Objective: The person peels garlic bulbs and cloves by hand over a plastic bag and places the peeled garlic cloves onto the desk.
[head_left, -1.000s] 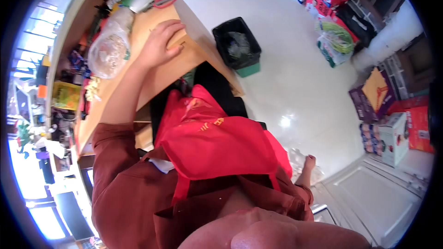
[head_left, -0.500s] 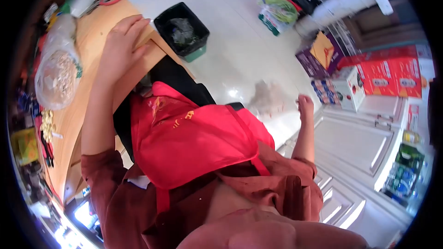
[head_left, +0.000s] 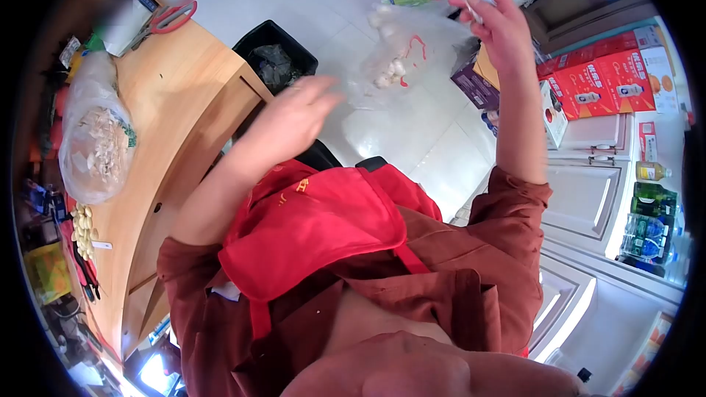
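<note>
My right hand (head_left: 500, 20) is raised at the upper right, its fingers pinching the top of a clear plastic bag (head_left: 423, 33). Several whitish pieces that look like garlic and a red strip show inside the hanging bag. My left hand (head_left: 301, 106), smeared by motion, is in the air between the wooden table (head_left: 184, 66) and the bag; nothing can be made out in it. On the table lie a second clear bag (head_left: 99, 147) with pale flaky contents, red-handled scissors (head_left: 173, 18) and several pale yellow pieces (head_left: 84, 231).
A black-lined bin (head_left: 276, 55) stands on the floor beyond the table edge. Red cartons (head_left: 599, 77), a purple box (head_left: 474, 82) and white cabinets (head_left: 581, 198) line the right side. Bottles (head_left: 647, 231) stand at the far right.
My right hand has risen from low on the right, bringing up the bag. My left hand has left the table edge and moved right, towards the bag.
</note>
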A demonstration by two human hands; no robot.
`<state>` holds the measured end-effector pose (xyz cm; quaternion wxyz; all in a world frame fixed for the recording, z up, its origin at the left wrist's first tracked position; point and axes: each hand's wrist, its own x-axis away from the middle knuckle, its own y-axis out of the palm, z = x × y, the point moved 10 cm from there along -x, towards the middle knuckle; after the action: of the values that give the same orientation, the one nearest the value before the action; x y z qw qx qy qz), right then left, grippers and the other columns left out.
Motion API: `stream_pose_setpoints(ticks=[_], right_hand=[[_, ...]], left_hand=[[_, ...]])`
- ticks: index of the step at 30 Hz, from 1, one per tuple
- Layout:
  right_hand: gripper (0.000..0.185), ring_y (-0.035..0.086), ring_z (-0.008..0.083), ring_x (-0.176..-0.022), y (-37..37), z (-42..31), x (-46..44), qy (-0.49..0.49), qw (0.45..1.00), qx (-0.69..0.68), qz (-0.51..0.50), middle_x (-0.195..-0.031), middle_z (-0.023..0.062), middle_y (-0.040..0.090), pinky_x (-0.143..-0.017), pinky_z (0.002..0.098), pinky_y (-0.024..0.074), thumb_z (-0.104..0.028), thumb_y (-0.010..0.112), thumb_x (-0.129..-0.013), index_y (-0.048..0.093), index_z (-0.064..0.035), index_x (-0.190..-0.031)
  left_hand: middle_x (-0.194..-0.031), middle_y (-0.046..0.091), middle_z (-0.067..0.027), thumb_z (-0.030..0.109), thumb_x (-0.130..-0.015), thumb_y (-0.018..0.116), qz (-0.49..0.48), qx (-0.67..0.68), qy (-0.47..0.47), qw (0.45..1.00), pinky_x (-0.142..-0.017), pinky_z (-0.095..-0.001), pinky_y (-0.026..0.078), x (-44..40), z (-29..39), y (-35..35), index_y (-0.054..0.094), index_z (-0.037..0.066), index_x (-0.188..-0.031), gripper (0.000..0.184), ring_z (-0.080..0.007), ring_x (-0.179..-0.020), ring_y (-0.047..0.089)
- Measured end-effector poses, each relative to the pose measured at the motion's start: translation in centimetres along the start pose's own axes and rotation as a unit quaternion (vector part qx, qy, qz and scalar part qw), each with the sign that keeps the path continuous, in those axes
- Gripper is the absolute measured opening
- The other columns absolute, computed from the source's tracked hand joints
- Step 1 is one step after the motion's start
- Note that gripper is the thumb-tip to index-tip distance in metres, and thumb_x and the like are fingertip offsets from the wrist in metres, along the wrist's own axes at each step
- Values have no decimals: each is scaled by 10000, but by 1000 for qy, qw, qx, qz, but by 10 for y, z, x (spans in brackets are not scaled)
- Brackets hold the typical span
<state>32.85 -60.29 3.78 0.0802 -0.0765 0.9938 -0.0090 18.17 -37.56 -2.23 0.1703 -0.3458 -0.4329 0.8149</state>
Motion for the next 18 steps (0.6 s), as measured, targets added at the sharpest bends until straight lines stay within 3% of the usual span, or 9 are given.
stream_pose_setpoints(ticks=[2, 5, 7, 9, 10, 12, 14, 16, 18], right_hand=[[417, 512, 96, -702, 35, -45, 4, -41, 997, 46, -41, -983, 211, 604, -514, 162, 339, -127, 529, -852, 411, 25, -1222], [260, 552, 97, -660, 69, -81, 14, -50, 996, -25, -69, -846, 97, 623, -560, 173, 418, -144, 595, -834, 519, -32, -1056], [293, 557, 96, -655, 85, -92, 17, -51, 992, -61, -96, -858, 143, 629, -521, 158, 386, -108, 581, -828, 489, -19, -1091], [287, 562, 109, -647, 95, -96, 17, -59, 984, -113, -122, -866, 159, 627, -511, 161, 385, -92, 575, -826, 489, -10, -1087], [295, 564, 117, -640, 100, -98, 19, -46, 985, -122, -113, -870, 169, 625, -505, 162, 382, -86, 571, -825, 485, -4, -1095], [310, 568, 133, -627, 109, -104, 28, -21, 985, -140, -95, -878, 190, 622, -492, 163, 375, -75, 564, -824, 478, 8, -1110], [329, 569, 145, -617, 119, -98, 32, -34, 977, -160, -140, -882, 200, 619, -483, 166, 369, -72, 558, -826, 470, 15, -1130], [354, 579, 163, -616, 123, -92, 37, -31, 966, -194, -169, -901, 227, 612, -466, 175, 357, -68, 545, -830, 456, 24, -1160], [314, 553, 130, -598, 122, -97, 44, -48, 962, -211, -168, -877, 177, 615, -461, 173, 350, -80, 521, -852, 469, 15, -1147]], left_hand=[[-1132, 518, -157, -53, -744, 501, -13, 74, -15, 997, -855, -367, 441, -18, 2, 22, 542, 22, -1057, 324, -313, -1033, 517], [-1075, 536, -195, -34, -771, 449, -31, 164, -65, 984, -835, -372, 440, -52, -19, 58, 537, 2, -1022, 268, -339, -989, 530], [-1008, 572, -189, 15, -819, 426, -36, 164, -160, 973, -771, -395, 456, -58, -54, 76, 540, 5, -1044, 253, -346, -916, 563], [-1017, 574, -188, 69, -827, 437, -249, -2, -221, 943, -771, -401, 453, -33, -102, 144, 513, 20, -1114, 301, -350, -873, 582], [-1027, 576, -181, 100, -822, 456, -350, -5, -189, 918, -774, -398, 451, 0, -115, 190, 490, 42, -1153, 338, -340, -902, 576], [-1092, 572, -171, 227, -816, 474, -472, -44, -146, 868, -831, -412, 434, 45, -107, 209, 533, 94, -1148, 363, -315, -1008, 552], [-1155, 564, -162, 358, -818, 453, -458, -67, -206, 862, -907, -433, 399, 63, -80, 174, 570, 141, -1140, 406, -304, -1089, 529], [-1171, 556, -152, 410, -828, 413, -414, -41, -307, 856, -947, -433, 366, 70, -78, 159, 514, 168, -1206, 460, -309, -1101, 518], [-1190, 544, -145, 425, -842, 375, -446, -31, -330, 831, -973, -421, 341, 74, -77, 166, 465, 180, -1251, 486, -311, -1119, 501]])
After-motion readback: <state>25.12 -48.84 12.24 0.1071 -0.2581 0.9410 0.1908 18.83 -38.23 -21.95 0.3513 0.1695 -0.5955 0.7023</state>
